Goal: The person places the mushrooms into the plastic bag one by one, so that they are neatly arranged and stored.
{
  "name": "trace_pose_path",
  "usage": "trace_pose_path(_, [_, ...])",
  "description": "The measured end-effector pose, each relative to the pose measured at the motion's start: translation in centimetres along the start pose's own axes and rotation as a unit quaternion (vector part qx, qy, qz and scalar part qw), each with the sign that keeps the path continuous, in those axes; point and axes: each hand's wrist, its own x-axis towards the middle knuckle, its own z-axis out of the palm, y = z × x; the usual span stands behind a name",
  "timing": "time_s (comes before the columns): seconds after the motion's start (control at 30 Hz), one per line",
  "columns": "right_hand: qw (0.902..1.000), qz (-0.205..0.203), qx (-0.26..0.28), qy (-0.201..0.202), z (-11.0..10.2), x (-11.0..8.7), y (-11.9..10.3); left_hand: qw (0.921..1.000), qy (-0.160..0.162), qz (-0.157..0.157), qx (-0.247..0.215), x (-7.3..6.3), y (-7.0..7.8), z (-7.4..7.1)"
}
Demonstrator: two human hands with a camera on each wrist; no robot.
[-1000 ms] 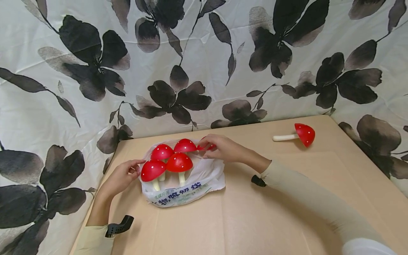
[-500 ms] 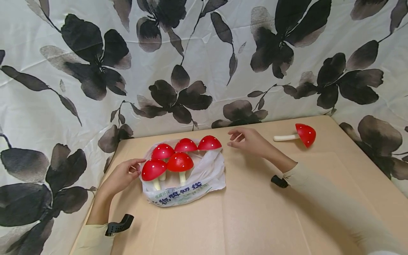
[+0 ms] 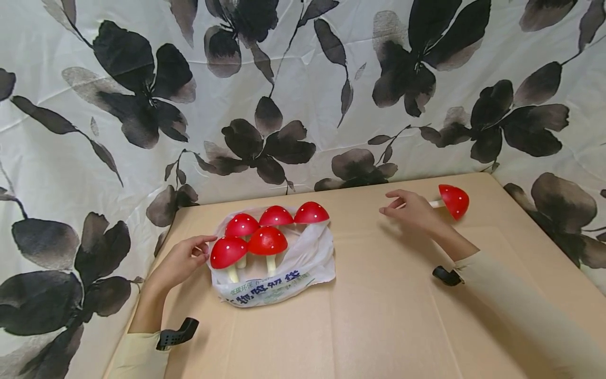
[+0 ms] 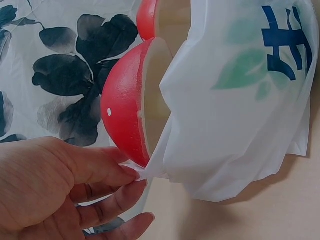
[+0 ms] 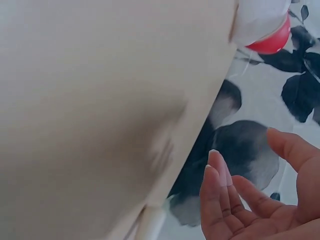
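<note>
On the left of the table a white plastic bag (image 3: 310,258) with printed lettering lies with its mouth spread. Several red toy mushrooms (image 3: 268,240) with white dots and pale stems stand in it. My left hand (image 3: 179,263) pinches the bag's left edge between thumb and fingertip, close beside a red cap (image 4: 125,105) in the left wrist view. My right hand (image 3: 412,210) is in the air over the table's right half, fingers loosely bent and holding nothing. Just beyond it lies a single toy mushroom (image 3: 454,201) on its side, its stem partly hidden behind the hand.
The light wooden-coloured table (image 3: 379,326) has its back edge against a white cloth (image 3: 341,142) with dark flower prints. Each wrist wears a black strap device (image 3: 177,334).
My right hand has let go of the mushroom at the bag's right end and moved right toward the lone mushroom. The left hand keeps its place on the bag.
</note>
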Motion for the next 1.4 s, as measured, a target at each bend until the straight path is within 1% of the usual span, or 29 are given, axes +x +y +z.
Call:
trace_pose_path(0.2, [0.9996,0.027,0.001,-0.011,-0.9,-0.7,1.9,1.0000,-0.003,0.000,-0.003,0.0,0.0,0.0])
trace_pose_path(0.33, [0.9986,0.049,-0.004,-0.020,-1.3,-1.0,2.6,1.0000,-0.004,0.004,-0.001,0.1,-0.2,0.0])
trace_pose_path(0.5, [0.9958,0.083,-0.017,-0.033,-1.5,-0.8,3.3,1.0000,-0.005,0.009,-0.001,0.1,-0.3,0.0])
trace_pose_path(0.63, [0.9938,0.102,-0.013,-0.041,-1.5,-0.4,3.8,0.9999,-0.004,0.009,0.000,0.1,-0.3,0.0])
trace_pose_path(0.8, [0.9947,0.094,-0.013,-0.038,-1.4,0.1,4.3,1.0000,-0.003,0.006,-0.002,0.1,-0.3,0.0])
trace_pose_path(1.03, [0.9954,0.063,-0.066,-0.026,-1.2,0.0,4.2,1.0000,-0.004,0.005,-0.001,0.2,-0.4,0.0])
trace_pose_path(1.1, [0.9955,0.056,-0.072,-0.028,-1.1,-0.1,4.1,1.0000,-0.002,0.008,0.000,0.2,-0.5,0.0])
trace_pose_path(1.17, [0.9962,0.049,-0.065,-0.029,-1.1,-0.1,4.2,0.9999,-0.002,0.011,0.001,0.1,-0.5,0.0])
trace_pose_path(1.23, [0.9963,0.044,-0.071,-0.018,-1.0,-0.2,4.3,0.9999,-0.001,0.014,0.001,0.1,-0.5,0.0])
trace_pose_path(1.33, [0.9958,0.049,-0.077,-0.003,-0.9,-0.2,4.7,0.9999,-0.001,0.016,0.001,0.1,-0.6,0.0])
trace_pose_path(1.4, [0.9937,0.045,-0.103,0.004,-1.0,-0.1,4.9,0.9999,-0.001,0.016,0.001,0.1,-0.5,-0.1])
